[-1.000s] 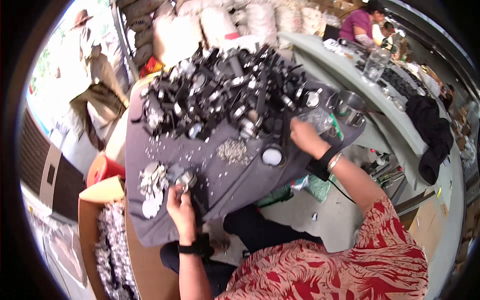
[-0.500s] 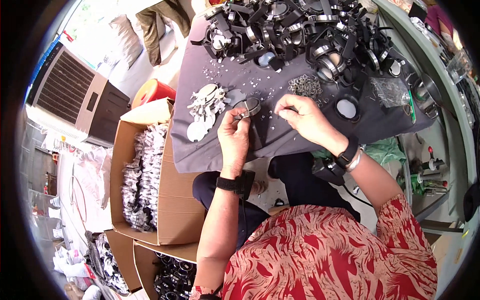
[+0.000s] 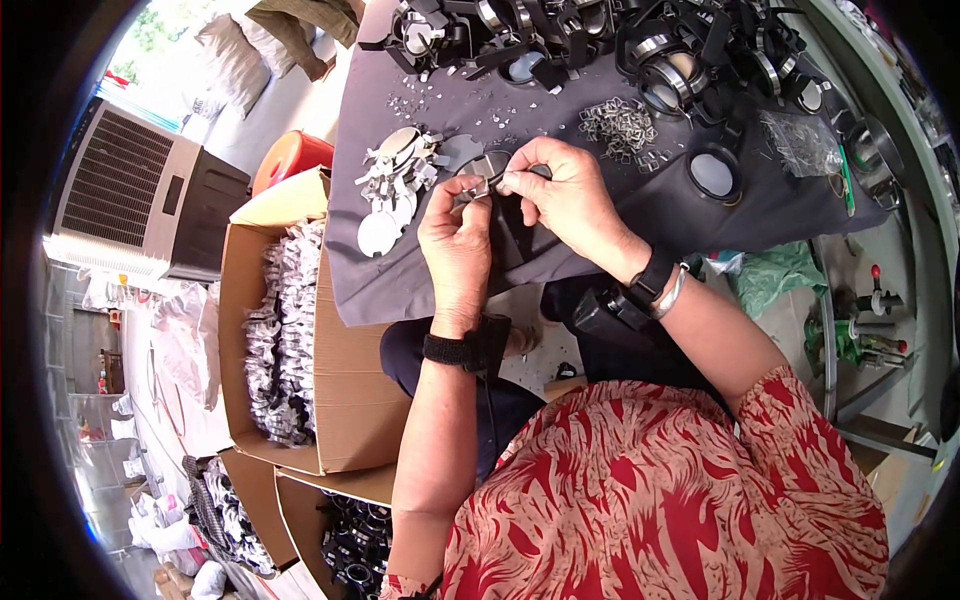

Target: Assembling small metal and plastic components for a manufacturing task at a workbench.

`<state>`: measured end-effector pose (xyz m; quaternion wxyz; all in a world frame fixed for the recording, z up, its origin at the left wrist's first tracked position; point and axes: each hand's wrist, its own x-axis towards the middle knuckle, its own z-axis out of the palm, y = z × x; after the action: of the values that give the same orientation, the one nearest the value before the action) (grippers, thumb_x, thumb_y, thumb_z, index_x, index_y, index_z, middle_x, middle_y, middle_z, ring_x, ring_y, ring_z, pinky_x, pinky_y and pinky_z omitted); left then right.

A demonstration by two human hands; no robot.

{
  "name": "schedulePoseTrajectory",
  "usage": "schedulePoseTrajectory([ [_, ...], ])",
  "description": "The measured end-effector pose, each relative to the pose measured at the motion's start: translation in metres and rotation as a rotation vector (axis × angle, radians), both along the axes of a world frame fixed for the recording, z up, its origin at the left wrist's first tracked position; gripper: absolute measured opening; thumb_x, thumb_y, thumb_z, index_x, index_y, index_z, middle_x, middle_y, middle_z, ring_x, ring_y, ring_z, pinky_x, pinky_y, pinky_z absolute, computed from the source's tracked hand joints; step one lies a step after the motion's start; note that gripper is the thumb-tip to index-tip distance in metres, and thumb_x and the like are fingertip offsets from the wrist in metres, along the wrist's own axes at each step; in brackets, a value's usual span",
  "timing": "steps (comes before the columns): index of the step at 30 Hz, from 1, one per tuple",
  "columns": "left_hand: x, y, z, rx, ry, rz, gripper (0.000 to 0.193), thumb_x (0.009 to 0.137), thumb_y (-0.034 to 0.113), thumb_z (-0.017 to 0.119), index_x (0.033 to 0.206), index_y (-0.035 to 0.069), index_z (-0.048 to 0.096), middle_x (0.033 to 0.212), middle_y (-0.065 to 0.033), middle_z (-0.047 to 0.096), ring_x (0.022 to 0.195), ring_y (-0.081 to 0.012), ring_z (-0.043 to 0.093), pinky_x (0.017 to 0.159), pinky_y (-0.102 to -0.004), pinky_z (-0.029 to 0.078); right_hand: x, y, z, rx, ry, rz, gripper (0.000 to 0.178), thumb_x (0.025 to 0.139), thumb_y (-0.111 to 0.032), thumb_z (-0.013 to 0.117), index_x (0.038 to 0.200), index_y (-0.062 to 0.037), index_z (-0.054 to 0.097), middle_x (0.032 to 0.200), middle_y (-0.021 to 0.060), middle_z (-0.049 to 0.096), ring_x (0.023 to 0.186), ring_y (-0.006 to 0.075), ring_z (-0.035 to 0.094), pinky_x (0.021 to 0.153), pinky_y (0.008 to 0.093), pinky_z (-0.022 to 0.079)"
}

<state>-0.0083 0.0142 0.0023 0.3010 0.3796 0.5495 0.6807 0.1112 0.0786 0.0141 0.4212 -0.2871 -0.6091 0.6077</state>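
Observation:
My left hand [image 3: 455, 240] is closed on the edge of a black ring with a shiny metal band [image 3: 487, 166], its thumb and fingers at the near side. My right hand [image 3: 570, 195] meets it there, thumb and forefinger pinched at the ring's right edge. Whatever sits between those fingertips is too small to make out. Left of my hands lies a heap of pale metal discs with tabs [image 3: 400, 165], and a flat round disc [image 3: 378, 235] beside it. To the right are a pile of small metal clips [image 3: 617, 128] and a black ring with a grey disc inside [image 3: 713, 175].
Black strapped rings [image 3: 590, 40] crowd the table's far side. A plastic bag [image 3: 800, 140] and a green pen-like stick [image 3: 848, 180] lie at right. Cardboard boxes [image 3: 365, 400] of parts stand at left, near a large cooler [image 3: 130, 190] and a red container [image 3: 290, 160]. A person's trouser leg [image 3: 300, 30] shows at upper left.
My right hand has moved left from beside the ring to touch it, pinching at its edge. My left hand keeps hold of the ring. The whole view has shifted slightly.

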Motion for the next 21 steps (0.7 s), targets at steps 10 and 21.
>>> schedulePoseTrajectory([
  [10,0.027,0.016,0.021,-0.183,0.119,-0.026,0.009,0.088,0.004,0.054,0.093,0.001,0.06,0.076,0.0023,0.057,0.068,-0.006,0.047,0.059,-0.021,0.039,0.021,0.013,-0.001,-0.132,0.018,-0.171,0.012,0.077,-0.009,0.064,0.071,0.0017,0.064,0.065,0.0088,0.062,0.058,0.0179,0.058,0.053,0.0327,0.047],
  [21,0.014,-0.012,0.028,-0.172,0.281,-0.041,0.028,0.092,0.016,0.051,0.11,-0.005,0.056,0.098,-0.0142,0.063,0.082,-0.0187,0.057,0.073,-0.0305,0.048,-0.002,0.003,0.008,0.117,-0.121,-0.117,0.01,0.075,0.0,0.053,0.072,0.0025,0.062,0.068,0.0163,0.061,0.063,0.0254,0.06,0.06,0.0383,0.044],
])
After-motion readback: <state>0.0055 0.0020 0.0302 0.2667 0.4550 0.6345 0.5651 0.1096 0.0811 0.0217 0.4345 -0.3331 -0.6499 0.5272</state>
